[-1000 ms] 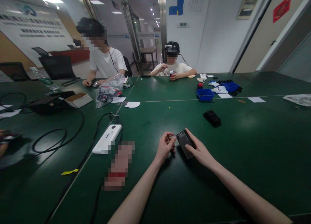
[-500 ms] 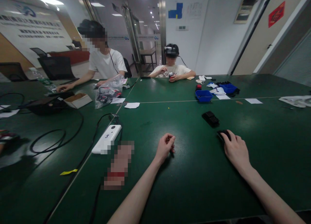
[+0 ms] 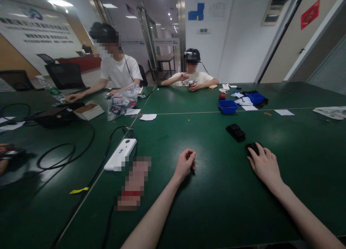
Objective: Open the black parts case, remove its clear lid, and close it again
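My left hand (image 3: 185,164) is closed above the green table (image 3: 216,198), its fingers curled in. A short dark tip shows below it, but I cannot make out what it belongs to. To the right, my right hand (image 3: 266,166) lies over a flat black object (image 3: 253,147), thumb on the near side and fingers across the top. The hand covers part of that object, so its kind is unclear. Just beyond, apart from the hand, lies a black block-like case (image 3: 235,132) with a ridged surface.
A white power strip (image 3: 120,154) marked 5 and a blurred-out item (image 3: 135,182) lie left, among black cables (image 3: 93,177). Farther off are a blue tray (image 3: 227,106), a plastic bag (image 3: 123,103) and an open carton (image 3: 90,112). Two people sit at the far side.
My right hand has shifted slightly right with the black object, and its thumb has moved down to the near side. My left hand keeps its pose. The view has shifted slightly.
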`<action>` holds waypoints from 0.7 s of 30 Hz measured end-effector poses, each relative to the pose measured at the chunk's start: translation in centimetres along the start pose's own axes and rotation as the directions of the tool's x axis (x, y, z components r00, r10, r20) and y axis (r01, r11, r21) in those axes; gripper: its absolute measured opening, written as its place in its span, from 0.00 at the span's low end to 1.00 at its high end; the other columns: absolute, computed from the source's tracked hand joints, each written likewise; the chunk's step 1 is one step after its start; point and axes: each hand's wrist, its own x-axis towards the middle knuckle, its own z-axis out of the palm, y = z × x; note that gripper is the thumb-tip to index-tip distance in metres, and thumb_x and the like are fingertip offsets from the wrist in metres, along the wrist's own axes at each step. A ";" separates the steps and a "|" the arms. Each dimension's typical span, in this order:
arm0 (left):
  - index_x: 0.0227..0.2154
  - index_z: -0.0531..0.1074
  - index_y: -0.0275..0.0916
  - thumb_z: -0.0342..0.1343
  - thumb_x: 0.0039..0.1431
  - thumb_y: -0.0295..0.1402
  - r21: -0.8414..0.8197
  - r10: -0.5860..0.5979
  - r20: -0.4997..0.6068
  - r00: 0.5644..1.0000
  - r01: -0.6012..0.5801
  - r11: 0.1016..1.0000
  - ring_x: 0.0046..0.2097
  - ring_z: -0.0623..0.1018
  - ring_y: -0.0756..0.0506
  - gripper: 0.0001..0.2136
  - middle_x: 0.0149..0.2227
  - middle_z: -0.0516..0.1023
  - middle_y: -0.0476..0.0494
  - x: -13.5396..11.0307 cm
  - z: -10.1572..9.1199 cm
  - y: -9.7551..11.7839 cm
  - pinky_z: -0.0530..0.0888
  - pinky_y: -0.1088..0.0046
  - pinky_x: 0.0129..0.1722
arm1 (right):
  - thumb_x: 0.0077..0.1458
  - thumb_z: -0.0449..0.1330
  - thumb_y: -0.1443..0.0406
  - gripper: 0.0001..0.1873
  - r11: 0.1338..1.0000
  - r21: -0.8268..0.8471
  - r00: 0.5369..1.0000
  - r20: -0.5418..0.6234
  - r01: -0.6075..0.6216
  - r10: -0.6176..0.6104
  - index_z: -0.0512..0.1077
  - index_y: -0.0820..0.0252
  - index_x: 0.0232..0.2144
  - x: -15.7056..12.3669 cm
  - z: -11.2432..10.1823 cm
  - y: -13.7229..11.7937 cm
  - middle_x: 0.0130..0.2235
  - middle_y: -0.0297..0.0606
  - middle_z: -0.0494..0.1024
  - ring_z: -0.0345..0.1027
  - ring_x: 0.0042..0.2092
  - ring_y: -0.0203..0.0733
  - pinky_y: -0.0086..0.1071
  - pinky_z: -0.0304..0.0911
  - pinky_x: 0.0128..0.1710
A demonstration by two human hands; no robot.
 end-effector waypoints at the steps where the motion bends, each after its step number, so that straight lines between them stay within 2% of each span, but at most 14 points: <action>1: 0.27 0.64 0.35 0.53 0.52 0.41 0.008 0.003 0.003 1.000 -0.003 1.000 0.16 0.66 0.55 0.12 0.17 0.65 0.55 0.0 0.0 0.0 0.64 0.82 0.15 | 0.56 0.45 0.59 0.23 1.000 0.013 1.000 -0.008 0.003 -0.003 0.67 0.64 0.49 0.3 0.0 -0.1 0.56 0.56 0.60 0.55 0.54 0.62 0.57 0.56 0.47; 6: 0.26 0.65 0.36 0.52 0.52 0.39 0.053 0.014 0.012 1.000 -0.015 0.998 0.15 0.66 0.55 0.11 0.16 0.65 0.55 -0.1 0.0 0.0 0.63 0.82 0.15 | 0.56 0.47 0.57 0.27 0.996 0.080 0.999 -0.042 0.028 -0.025 0.62 0.69 0.52 3.8 -0.3 -1.2 0.57 0.60 0.59 0.50 0.58 0.63 0.55 0.53 0.52; 13: 0.26 0.65 0.35 0.52 0.52 0.39 0.022 -0.013 0.008 1.000 0.013 1.000 0.15 0.66 0.56 0.10 0.16 0.65 0.56 -0.2 0.0 0.2 0.62 0.82 0.15 | 0.54 0.50 0.59 0.29 0.993 0.098 0.998 -0.003 -0.066 0.066 0.56 0.70 0.55 9.7 1.8 -2.9 0.55 0.64 0.60 0.56 0.55 0.64 0.53 0.56 0.48; 17: 0.26 0.65 0.35 0.52 0.52 0.38 0.030 -0.022 0.015 1.000 0.021 0.999 0.15 0.66 0.56 0.10 0.16 0.65 0.56 -0.2 0.1 0.3 0.62 0.82 0.15 | 0.54 0.50 0.60 0.30 0.992 0.065 0.993 0.046 -0.108 0.105 0.55 0.76 0.55 10.5 2.9 -3.4 0.50 0.68 0.64 0.60 0.51 0.65 0.51 0.58 0.45; 21: 0.26 0.65 0.36 0.51 0.52 0.39 0.035 -0.028 0.013 1.000 0.028 0.999 0.14 0.66 0.55 0.10 0.15 0.65 0.56 -0.3 0.1 0.3 0.62 0.82 0.15 | 0.56 0.46 0.62 0.29 0.988 0.102 0.993 0.018 -0.115 0.114 0.54 0.78 0.55 10.0 3.3 -3.3 0.46 0.67 0.66 0.63 0.47 0.63 0.51 0.59 0.43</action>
